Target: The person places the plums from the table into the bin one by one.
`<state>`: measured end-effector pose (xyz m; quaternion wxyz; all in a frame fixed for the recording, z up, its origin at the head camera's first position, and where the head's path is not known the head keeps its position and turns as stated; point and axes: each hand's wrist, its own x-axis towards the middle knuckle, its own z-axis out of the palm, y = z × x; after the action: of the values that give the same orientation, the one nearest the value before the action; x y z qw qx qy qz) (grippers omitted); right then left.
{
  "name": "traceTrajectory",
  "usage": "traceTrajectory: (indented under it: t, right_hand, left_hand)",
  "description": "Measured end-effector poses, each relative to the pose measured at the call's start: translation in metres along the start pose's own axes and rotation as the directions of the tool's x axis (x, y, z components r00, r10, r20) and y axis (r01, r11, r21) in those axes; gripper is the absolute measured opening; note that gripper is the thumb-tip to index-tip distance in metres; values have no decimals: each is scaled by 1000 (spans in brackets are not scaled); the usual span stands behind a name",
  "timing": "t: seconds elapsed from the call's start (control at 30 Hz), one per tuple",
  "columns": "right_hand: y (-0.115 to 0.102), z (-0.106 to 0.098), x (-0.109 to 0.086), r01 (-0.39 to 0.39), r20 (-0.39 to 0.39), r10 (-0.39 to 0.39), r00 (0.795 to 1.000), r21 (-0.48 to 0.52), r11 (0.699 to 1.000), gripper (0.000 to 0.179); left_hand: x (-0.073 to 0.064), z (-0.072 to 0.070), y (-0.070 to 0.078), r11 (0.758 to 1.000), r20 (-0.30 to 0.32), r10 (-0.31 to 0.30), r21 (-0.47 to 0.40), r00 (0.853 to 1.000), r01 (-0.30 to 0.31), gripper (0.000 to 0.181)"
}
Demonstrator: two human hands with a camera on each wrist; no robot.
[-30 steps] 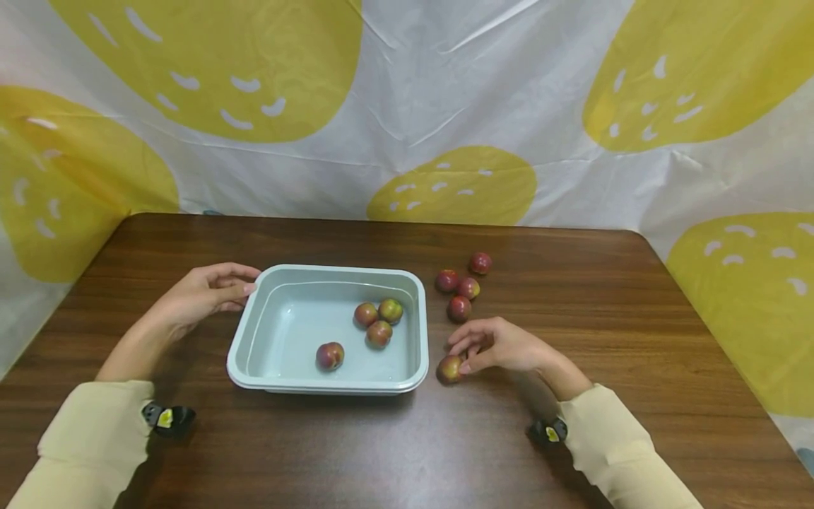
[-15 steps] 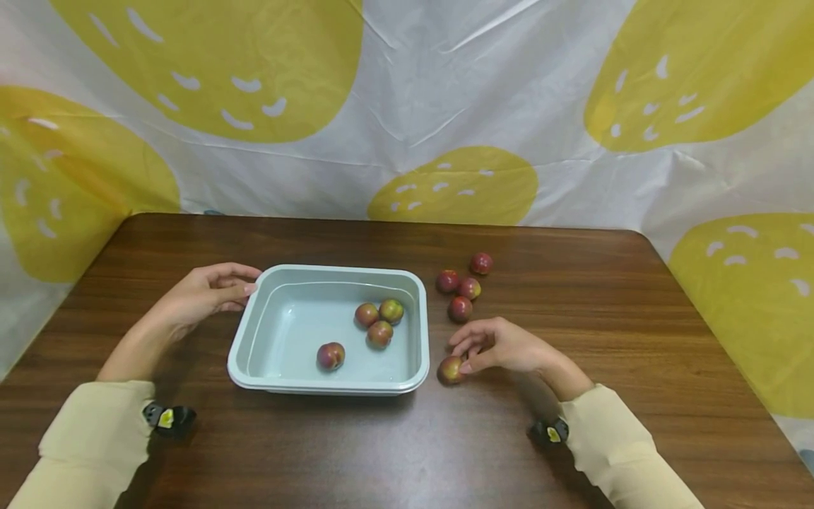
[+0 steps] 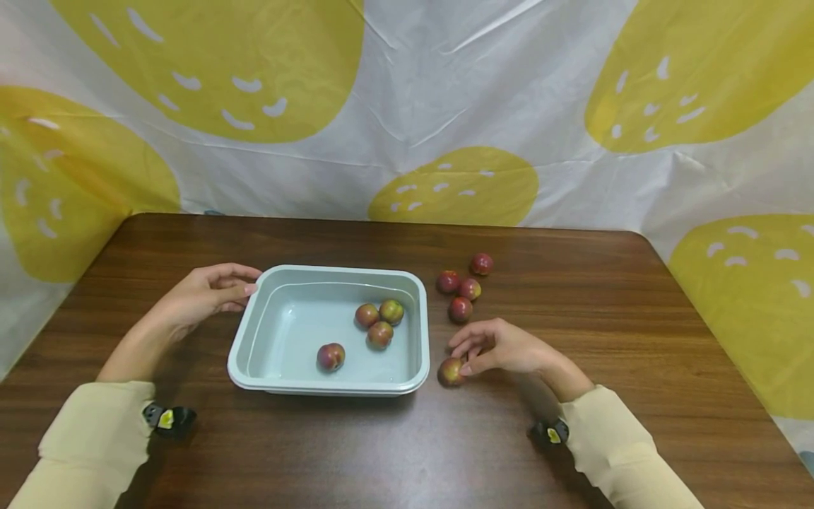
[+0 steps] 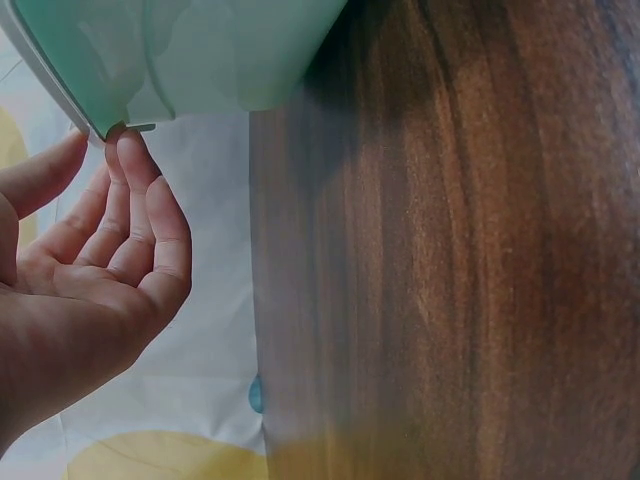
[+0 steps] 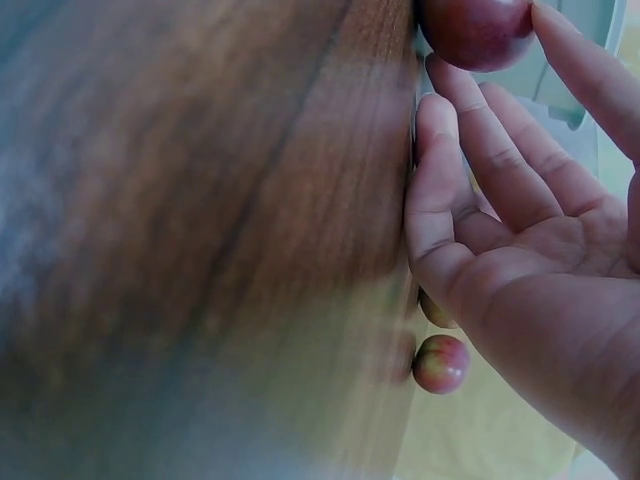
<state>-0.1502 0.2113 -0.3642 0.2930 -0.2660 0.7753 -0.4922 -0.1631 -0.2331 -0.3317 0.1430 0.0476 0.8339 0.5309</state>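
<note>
R hand [image 3: 502, 345], thumb & fingertips pinching 1 plum [image 3: 450, 372]: prob. light, firm, slick-skinned, bruisable, best gripped mid-sides; L hand [image 3: 202, 295] pinching rim of tub [image 3: 331, 387].

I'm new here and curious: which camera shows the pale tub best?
The head view: it shows nearly the whole tub from above, with four fruits inside. The left wrist view shows only part of it, with the left hand at its rim; the right wrist view, just a piece beyond the right hand.
</note>
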Motion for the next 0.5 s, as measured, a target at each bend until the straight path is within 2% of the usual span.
traceTrajectory:
  t: [0.2, 0.5]
  right_hand:
    - [1, 0, 1, 15, 30, -14, 999, -36, 999, 39]
    - [-1, 0, 0, 3, 9, -3, 1000, -34, 999, 39]
  left_hand:
    - [0, 0, 0, 1000, 1, 1, -4, 1000, -1, 51]
    - [0, 0, 0, 1000, 1, 12, -12, 1000, -12, 50]
